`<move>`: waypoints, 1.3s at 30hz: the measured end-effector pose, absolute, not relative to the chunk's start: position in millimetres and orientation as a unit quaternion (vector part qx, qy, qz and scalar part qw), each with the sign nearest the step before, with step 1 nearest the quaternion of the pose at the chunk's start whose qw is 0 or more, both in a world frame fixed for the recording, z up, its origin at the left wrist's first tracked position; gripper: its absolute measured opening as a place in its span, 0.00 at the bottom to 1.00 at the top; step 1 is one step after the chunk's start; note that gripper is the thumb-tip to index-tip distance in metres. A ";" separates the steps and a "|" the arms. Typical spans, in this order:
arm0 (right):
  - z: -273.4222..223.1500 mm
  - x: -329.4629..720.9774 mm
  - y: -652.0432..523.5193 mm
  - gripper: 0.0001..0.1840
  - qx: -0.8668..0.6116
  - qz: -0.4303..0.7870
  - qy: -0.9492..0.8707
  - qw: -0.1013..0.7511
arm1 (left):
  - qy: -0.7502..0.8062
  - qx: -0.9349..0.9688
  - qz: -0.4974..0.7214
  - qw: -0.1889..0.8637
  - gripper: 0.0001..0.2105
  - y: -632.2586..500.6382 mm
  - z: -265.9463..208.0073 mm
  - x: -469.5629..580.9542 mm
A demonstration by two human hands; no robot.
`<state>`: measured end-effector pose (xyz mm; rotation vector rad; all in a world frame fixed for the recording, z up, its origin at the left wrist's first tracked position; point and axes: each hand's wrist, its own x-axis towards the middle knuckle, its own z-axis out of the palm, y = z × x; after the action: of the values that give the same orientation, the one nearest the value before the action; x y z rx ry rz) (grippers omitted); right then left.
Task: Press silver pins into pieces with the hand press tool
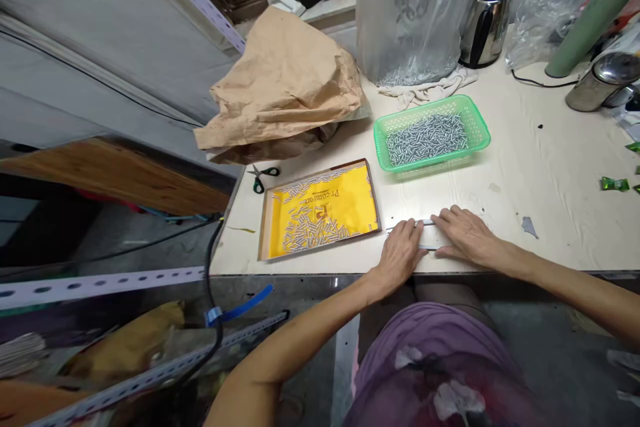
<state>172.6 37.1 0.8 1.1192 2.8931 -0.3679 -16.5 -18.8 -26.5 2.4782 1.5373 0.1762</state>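
My left hand (pixel 401 250) is closed over the left part of two thin silvery metal strips (pixel 427 247) at the table's front edge. Over their right ends my right hand (pixel 464 235) is closed too, thumb and fingers gripping from either side. Only short lengths of the strips show in the gap between my hands; the rest is hidden. Just left of my left hand lies a shallow tray (pixel 378 213) lined in yellow, with many small silvery metal pins (pixel 313 230) in it. Farther back, a green plastic basket (pixel 479 135) holds a heap of similar small metal pieces (pixel 427 138).
Black-handled scissors (pixel 259 180) lie by the tray's far left corner. Behind stand a brown paper bag (pixel 290 80), a clear plastic bag (pixel 415 13) and a steel kettle (pixel 487 20). A green post (pixel 595 13) and green-wrapped pieces (pixel 614 184) are at right.
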 end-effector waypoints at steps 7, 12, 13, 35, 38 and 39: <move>-7.9 178.0 69.3 0.07 0.379 -0.113 0.918 0.015 | 0.433 0.882 0.149 0.112 0.25 -59.5 -52.6 0.8; -3.6 157.0 90.7 0.06 0.380 -0.040 0.924 -0.004 | 0.434 0.876 0.151 0.147 0.28 -58.0 -51.8 4.6; -0.5 149.5 88.9 0.06 0.366 -0.033 0.930 -0.005 | 0.435 0.875 0.150 0.151 0.29 -57.6 -51.9 4.7; 43.5 100.1 126.2 0.12 0.248 -0.100 0.903 -0.337 | 0.592 0.781 0.182 -0.083 0.13 -44.1 -29.6 -99.9; 53.2 127.4 168.8 0.14 0.348 -0.017 0.886 -0.306 | 0.731 0.675 0.055 -0.082 0.12 -14.8 -16.2 -147.7; 51.2 134.3 174.8 0.16 0.368 0.006 0.882 -0.293 | 0.748 0.661 0.017 -0.067 0.11 -6.6 -13.6 -157.6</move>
<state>134.3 174.8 51.2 1.4399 3.4474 0.0243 -157.6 -6.6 -13.6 2.1689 2.4543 0.0545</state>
